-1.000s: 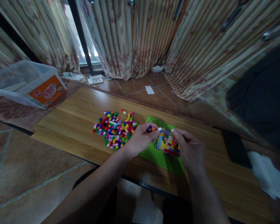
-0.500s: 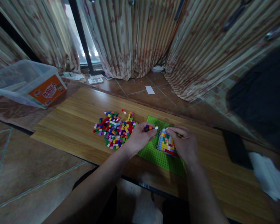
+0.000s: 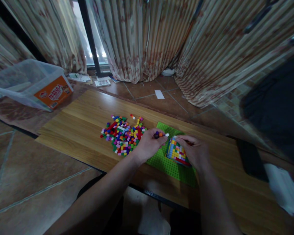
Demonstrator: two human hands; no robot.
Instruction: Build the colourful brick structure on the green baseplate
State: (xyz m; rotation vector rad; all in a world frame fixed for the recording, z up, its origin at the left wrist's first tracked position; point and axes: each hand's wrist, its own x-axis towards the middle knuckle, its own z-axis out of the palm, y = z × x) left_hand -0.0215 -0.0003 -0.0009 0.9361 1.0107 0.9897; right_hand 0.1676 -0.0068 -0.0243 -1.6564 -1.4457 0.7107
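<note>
The person's two bare hands work close together, and the grip of the left hand (image 3: 148, 143) is closed by thumb and fingers on a short row of small plastic bricks (image 3: 161, 134), of which three show: one dark purple, one orange and one white, the white one at the end toward the other hand. The right hand (image 3: 197, 151) has its thumb and fingertips pinched together at the upper edge of a single multicoloured block of studded bricks (image 3: 176, 152); a small pale piece shows at the fingertips, but whether it is loose or part of the block cannot be told. That block sits on one bright green studded baseplate (image 3: 169, 168), partly covered by the right hand. Left of the baseplate spreads one loose pile of mixed-colour plastic bricks (image 3: 123, 137), too many to count. All of this lies on one long wood-grain worktop (image 3: 71, 124), whose right end carries one flat black object (image 3: 252, 160). Beyond the far left end stands one clear plastic bin (image 3: 22, 76) with one orange label (image 3: 54, 93), and one white paper rectangle (image 3: 159, 94) lies on the brown tiled floor (image 3: 147, 88).
</note>
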